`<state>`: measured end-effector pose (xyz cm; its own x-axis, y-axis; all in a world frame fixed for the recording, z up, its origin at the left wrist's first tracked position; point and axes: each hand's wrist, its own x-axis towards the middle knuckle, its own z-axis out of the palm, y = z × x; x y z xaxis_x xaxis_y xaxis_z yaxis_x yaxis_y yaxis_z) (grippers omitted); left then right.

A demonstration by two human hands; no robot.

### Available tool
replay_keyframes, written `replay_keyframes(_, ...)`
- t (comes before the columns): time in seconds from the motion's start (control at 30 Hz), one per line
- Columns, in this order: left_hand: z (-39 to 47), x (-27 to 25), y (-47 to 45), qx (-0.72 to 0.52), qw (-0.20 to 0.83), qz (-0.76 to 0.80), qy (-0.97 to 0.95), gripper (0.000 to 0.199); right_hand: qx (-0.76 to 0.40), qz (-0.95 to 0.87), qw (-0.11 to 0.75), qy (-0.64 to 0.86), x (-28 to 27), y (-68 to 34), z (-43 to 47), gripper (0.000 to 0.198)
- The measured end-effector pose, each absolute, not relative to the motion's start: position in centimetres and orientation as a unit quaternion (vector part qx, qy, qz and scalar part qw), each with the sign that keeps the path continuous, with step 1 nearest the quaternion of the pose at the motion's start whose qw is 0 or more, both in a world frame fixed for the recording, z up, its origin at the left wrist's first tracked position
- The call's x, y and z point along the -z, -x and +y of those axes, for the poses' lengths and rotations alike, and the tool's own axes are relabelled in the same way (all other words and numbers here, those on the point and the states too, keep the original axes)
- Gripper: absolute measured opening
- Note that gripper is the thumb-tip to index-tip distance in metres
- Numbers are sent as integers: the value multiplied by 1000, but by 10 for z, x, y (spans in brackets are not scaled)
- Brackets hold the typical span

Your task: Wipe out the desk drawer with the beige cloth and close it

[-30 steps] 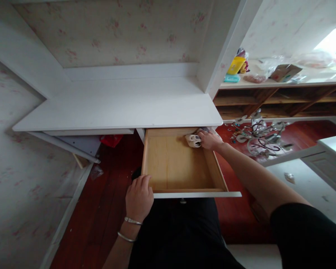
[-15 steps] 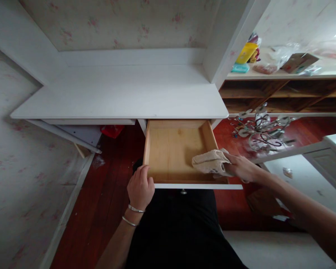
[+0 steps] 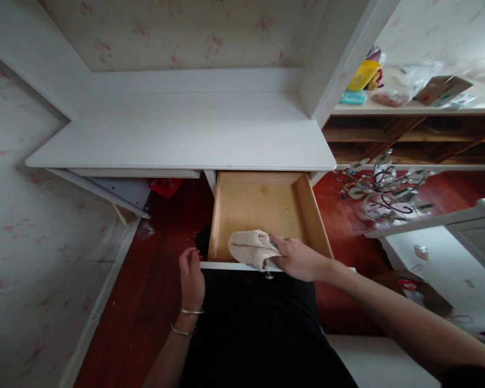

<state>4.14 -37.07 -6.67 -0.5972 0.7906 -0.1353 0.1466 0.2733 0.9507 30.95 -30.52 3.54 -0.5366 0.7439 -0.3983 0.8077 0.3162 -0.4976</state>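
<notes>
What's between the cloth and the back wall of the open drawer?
Nothing: in the head view, bare drawer bottom runs from the beige cloth to the back wall.

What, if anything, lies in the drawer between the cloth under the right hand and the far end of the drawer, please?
Nothing visible does. The right hand presses the beige folded cloth at the front of the open light wooden drawer, and the drawer floor beyond it shows bare wood up to the white desk top.
</notes>
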Motion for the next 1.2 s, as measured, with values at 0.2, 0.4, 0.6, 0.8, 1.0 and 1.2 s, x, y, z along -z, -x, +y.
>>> replay_keyframes(0.2, -387, 78, -39, -499, 340, 745, -284, 36, 300, 857, -28, -419, -24, -198, -309, 35)
replay_keyframes(0.4, -396, 114, -35, -445, 365, 746, -334, 29, 288, 877, -51, -381, -22, -181, -313, 36)
replay_keyframes(0.6, -399, 133, -34, -463, 236, 740, -427, 29, 296, 910, -80, -280, -23, -185, -310, 32)
replay_keyframes(0.8, -404, 138, -23, -388, 246, 737, -496, 23, 313, 920, -55, -229, 1, -171, -278, 41)
replay_keyframes(1.0, -404, 120, -29, -387, 281, 754, -451, 29, 235, 959, -51, -148, 28, -162, -228, 40)
replay_keyframes(1.2, -402, 114, -29, -396, 294, 734, -467, 27, 126, 944, -42, -303, 26, -155, -150, 43)
